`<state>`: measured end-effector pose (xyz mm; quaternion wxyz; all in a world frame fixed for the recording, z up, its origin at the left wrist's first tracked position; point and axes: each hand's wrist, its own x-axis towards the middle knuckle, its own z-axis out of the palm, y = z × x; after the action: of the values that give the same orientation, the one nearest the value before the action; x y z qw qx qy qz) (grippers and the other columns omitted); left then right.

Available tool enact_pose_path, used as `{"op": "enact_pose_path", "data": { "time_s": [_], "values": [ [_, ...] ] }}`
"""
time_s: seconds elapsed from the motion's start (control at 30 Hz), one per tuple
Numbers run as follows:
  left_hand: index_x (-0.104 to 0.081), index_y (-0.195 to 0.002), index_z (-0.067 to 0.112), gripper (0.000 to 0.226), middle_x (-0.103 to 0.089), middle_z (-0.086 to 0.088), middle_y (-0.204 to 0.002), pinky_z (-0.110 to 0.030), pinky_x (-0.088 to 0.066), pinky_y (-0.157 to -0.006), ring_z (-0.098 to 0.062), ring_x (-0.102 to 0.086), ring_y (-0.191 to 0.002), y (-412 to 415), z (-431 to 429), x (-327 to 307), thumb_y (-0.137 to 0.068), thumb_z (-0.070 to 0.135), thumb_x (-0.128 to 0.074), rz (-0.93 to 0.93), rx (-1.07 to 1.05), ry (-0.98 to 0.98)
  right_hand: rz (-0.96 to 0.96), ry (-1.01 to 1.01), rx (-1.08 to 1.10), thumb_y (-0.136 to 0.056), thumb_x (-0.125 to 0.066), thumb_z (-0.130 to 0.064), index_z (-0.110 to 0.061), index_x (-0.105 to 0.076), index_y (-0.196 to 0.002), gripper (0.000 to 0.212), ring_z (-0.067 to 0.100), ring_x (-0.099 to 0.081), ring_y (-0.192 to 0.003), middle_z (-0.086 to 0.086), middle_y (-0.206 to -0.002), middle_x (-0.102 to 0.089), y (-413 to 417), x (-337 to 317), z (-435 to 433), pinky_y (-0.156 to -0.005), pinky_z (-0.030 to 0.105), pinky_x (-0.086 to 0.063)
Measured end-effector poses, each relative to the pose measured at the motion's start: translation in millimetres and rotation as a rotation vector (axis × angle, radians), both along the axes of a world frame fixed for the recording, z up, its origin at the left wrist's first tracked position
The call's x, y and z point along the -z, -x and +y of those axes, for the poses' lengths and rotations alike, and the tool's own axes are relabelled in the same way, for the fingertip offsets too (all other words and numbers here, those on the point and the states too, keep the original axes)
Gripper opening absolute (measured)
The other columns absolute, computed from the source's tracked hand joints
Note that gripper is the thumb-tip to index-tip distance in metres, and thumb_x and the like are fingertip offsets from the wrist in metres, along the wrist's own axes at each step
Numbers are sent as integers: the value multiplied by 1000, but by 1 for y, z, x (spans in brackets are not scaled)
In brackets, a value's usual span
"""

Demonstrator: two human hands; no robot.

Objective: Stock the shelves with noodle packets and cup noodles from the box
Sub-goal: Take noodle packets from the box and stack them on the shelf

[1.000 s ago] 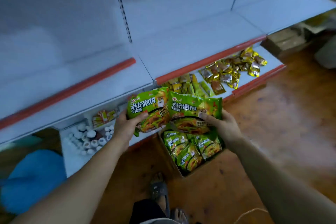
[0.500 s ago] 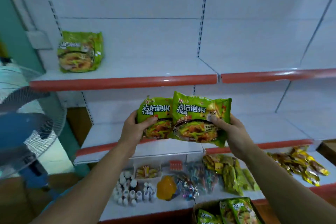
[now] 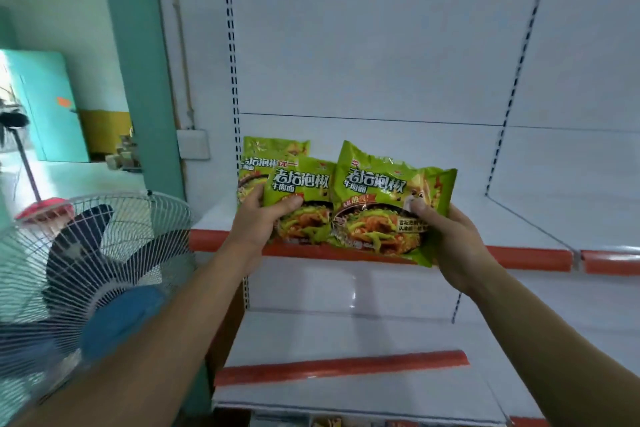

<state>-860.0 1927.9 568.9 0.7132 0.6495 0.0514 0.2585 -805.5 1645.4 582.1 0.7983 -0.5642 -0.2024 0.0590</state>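
Both hands have risen since half a second ago: the two packets, which were then in front of the lower shelf [image 3: 339,366], I now see at the red edge of the upper shelf [image 3: 485,258]. I count three green noodle packets, two hands and one fan [image 3: 97,270]. The left hand [image 3: 258,222] grips the left packet [image 3: 301,204] at its lower left corner, with the thumb on the front, so the packet spreads toward 1 o'clock from the grip. The right hand [image 3: 446,239] pinches the right packet [image 3: 388,211] at its right side, thumb on the front and the other fingers behind; this packet lies toward 10 o'clock from the grip. The right packet overlaps the edge of the left packet. The third packet [image 3: 263,156] stands on the upper shelf, at 11 o'clock from the left packet and partly hidden behind it. The fan is at 8 o'clock from the hands.
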Motion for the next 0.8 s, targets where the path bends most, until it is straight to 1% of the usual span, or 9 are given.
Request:
{"op": "enact_pose_path", "data": {
  "time_s": [0.07, 0.17, 0.3, 0.37, 0.47, 0.53, 0.6, 0.7, 0.8],
  "values": [
    [-50, -138, 23, 103, -62, -7, -133, -60, -49, -96, -33, -63, -116, -8, 29, -10, -48, 48, -95, 18, -4, 12, 5, -9, -18, -88, -66, -18, -8, -60, -123, 37, 36, -70, -103, 16, -114, -71, -11, -6, 33, -83, 51, -57],
    [-58, -123, 12, 60, -72, -11, -112, -32, -56, -67, -26, -72, -91, -16, 56, -24, -70, 26, -83, 17, 12, 0, 2, -4, -12, -85, -69, -21, -8, -61, -123, 42, 36, -69, -104, 18, -115, -71, -30, -11, 75, -89, 52, -55],
    [-57, -113, 17, 34, -72, -8, -106, -25, -53, -60, -23, -71, -88, -40, 92, -24, -84, 21, -74, 54, 30, -77, 0, 13, -1, -82, -72, -22, -7, -62, -121, 43, 35, -70, -101, 16, -111, -72, -50, -15, 119, -85, 48, -57],
    [-55, -111, 19, 30, -69, -7, -108, -26, -53, -64, -21, -70, -90, -50, 105, -20, -87, 23, -71, 101, 5, -99, 10, 37, -7, -80, -73, -23, -8, -63, -119, 43, 34, -71, -99, 16, -109, -73, -57, -16, 134, -82, 46, -58],
    [-51, -124, 16, 43, -65, -2, -110, -24, -53, -63, -13, -66, -85, -55, 113, -15, -87, 27, -71, 148, -57, -165, 16, 102, -41, -82, -75, -24, -9, -63, -120, 42, 34, -71, -101, 14, -109, -74, -66, -16, 153, -86, 49, -57],
    [-49, -135, 19, 57, -60, 4, -109, -28, -52, -73, -12, -61, -89, -59, 118, -14, -85, 32, -74, 135, -183, -336, 25, 122, -61, -84, -75, -25, -10, -64, -120, 40, 34, -70, -102, 13, -110, -74, -71, -15, 164, -90, 50, -56],
    [-42, -144, 23, 68, -53, 1, -119, -37, -52, -85, -17, -57, -98, -59, 124, -15, -85, 31, -75, 137, -273, -443, 24, 149, -83, -85, -74, -25, -11, -65, -120, 38, 33, -70, -101, 13, -109, -74, -75, -14, 173, -90, 51, -56],
    [-40, -148, 20, 59, -48, -4, -141, -35, -49, -90, -23, -55, -115, -56, 125, -15, -94, 19, -64, 169, -234, -384, 14, 182, -96, -87, -73, -24, -13, -66, -117, 33, 31, -72, -96, 12, -106, -75, -74, -14, 187, -81, 47, -60],
    [-42, -146, 18, 47, -51, -1, -140, -25, -46, -84, -17, -55, -112, -48, 118, -17, -101, 23, -52, 146, -197, -330, 2, 191, -67, -89, -72, -25, -16, -65, -114, 28, 28, -74, -89, 9, -101, -76, -72, -9, 199, -76, 45, -61]
  ]
}}
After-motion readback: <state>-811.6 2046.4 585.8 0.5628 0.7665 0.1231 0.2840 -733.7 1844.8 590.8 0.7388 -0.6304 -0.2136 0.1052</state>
